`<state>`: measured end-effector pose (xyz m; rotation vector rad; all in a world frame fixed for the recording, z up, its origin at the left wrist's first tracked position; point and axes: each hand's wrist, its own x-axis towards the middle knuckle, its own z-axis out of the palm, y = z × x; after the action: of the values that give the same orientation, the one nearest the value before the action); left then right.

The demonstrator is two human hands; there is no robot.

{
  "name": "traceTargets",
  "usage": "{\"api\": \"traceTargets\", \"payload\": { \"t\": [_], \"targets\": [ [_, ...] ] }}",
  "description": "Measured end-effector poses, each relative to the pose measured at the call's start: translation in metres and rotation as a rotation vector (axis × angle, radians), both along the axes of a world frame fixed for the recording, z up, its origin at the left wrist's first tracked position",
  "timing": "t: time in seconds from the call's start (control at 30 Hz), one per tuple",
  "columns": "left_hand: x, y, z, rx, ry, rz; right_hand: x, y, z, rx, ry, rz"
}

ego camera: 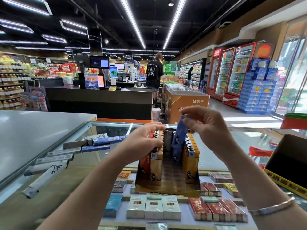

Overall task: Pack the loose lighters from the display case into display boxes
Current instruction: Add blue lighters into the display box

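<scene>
One open cardboard display box [167, 188] on the glass surface [79, 163]. Right hand [207, 128] pinches one blue lighter [178, 143], lower end in the box's middle. Left hand [142, 140], fingers extended, rests on the left lighter rows [156, 156]. Roughly nine loose lighters [69, 151] lie left.

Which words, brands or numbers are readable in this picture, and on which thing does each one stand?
"蒙牛": white brand mark on the orange chest freezer.
Coca-Cola script, only partly legible: base of the red drinks fridge.
Black T-shirt back print: too small.
Yellow strip of the black box: blurred.
Lighters, cigarette packs, checkout screens: unreadable.
</scene>
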<state>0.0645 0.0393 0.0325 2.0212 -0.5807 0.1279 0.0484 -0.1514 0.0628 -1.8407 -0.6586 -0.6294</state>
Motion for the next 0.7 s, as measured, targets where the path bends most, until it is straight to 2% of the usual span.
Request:
{"api": "traceTargets", "payload": {
  "t": [0.1,0.17,0.7],
  "targets": [
    [0.001,-0.003,0.0,0.041,0.002,0.0,0.002,0.007,-0.009,-0.338,-0.064,-0.115],
    [0.003,-0.004,-0.002,0.042,0.007,0.013,0.004,0.01,-0.013,-0.445,-0.072,-0.152],
    [0.004,-0.001,-0.003,0.126,-0.07,0.088,0.005,0.003,-0.008,-0.565,-0.002,-0.158]
  ]
}}
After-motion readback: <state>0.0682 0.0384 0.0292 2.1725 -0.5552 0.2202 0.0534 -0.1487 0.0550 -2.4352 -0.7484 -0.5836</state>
